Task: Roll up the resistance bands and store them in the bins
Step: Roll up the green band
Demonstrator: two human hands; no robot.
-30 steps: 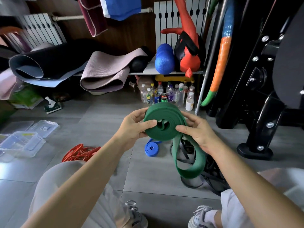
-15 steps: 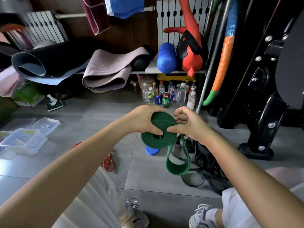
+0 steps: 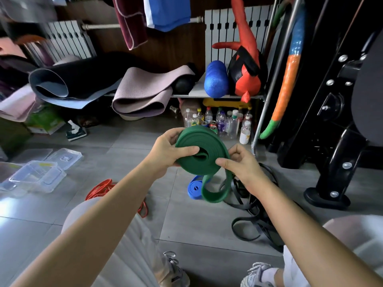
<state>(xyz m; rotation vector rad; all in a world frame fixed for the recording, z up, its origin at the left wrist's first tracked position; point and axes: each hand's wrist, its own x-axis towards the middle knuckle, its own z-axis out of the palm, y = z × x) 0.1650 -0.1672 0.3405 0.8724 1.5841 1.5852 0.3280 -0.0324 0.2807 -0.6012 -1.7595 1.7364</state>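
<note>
**Fingers [image 3: 187, 151] of both hands gripped a part-rolled green resistance band [image 3: 199, 141]**

Fingers of the left hand [image 3: 165, 156] curled round the coil's left edge, the thumb laid across its face toward the open centre and the rest wrapped behind. The right hand [image 3: 242, 165] pinched the coil's lower right rim, thumb in front, fingers curled behind. Between them the coil hung in the air above the grey tiled floor [image 3: 186, 224], its flat face tilted toward the camera. An unrolled loop of the same band drooped from the coil's lower right side, slightly blurred at the bottom.

Below the coil, a small rolled blue band [image 3: 193, 189] lay on the floor, partly hidden by the hanging loop. Just to its right sprawled a tangle of black bands [image 3: 253, 206]. Loose orange bands [image 3: 99, 188] lay to the left, partly covered by the left forearm. Clear plastic bins [image 3: 37, 177] sat on the floor well apart to the left. Farther back, bottles [image 3: 220, 121] stood under a shelf [image 3: 196, 93] carrying a blue foam roller [image 3: 216, 81] and rolled mats [image 3: 143, 94].
</note>
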